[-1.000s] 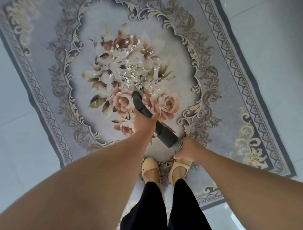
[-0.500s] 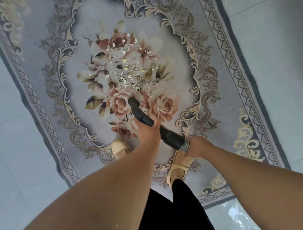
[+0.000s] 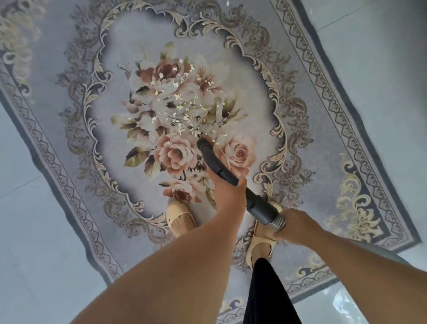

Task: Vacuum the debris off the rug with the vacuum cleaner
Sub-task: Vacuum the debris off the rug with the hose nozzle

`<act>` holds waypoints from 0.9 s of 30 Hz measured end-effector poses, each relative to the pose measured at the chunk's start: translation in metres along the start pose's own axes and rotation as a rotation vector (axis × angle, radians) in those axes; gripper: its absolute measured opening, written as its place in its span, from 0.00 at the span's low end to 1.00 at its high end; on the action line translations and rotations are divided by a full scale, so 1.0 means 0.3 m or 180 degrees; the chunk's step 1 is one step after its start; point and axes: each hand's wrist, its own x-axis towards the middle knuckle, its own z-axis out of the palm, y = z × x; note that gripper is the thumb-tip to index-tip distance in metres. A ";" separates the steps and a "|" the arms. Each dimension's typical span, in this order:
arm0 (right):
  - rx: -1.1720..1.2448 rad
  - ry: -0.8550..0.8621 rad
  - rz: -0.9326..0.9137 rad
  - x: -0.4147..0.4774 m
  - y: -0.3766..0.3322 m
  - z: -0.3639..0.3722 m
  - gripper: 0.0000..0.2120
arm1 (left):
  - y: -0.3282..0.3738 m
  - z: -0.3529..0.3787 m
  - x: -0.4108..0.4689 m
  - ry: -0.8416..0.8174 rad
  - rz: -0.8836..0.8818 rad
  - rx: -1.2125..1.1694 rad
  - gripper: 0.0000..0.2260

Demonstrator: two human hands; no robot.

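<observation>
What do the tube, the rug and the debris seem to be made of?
Tube: probably plastic, matte black and smooth. Rug: woven or printed textile, flat and soft-looking, floral pattern. Debris: thin pale flakes, perhaps paper or foil; some glint.

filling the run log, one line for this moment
left hand grips vacuum tube | right hand grips hose | nozzle beside debris on rug

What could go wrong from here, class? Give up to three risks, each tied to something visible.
1. The narrow nozzle is at the near edge of the debris; scattered flakes, like the stray flake far up the rug, may be missed.
2. Pale flakes blend into the floral print.
3. The shoe stands on the rug; stepping forward might tread flakes in.
</observation>
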 end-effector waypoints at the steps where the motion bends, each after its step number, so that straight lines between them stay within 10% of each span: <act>1: -0.0028 -0.0060 0.0044 -0.016 0.027 -0.002 0.10 | -0.014 0.020 -0.012 -0.0066 -0.0025 0.0031 0.39; 16: 0.0450 0.0213 -0.0340 0.110 -0.323 -0.006 0.15 | 0.156 -0.193 0.229 0.0315 0.0516 0.0491 0.29; 27: 0.0093 -0.0045 0.0251 -0.030 0.054 -0.014 0.16 | -0.016 0.058 -0.009 -0.0174 -0.0011 0.0096 0.40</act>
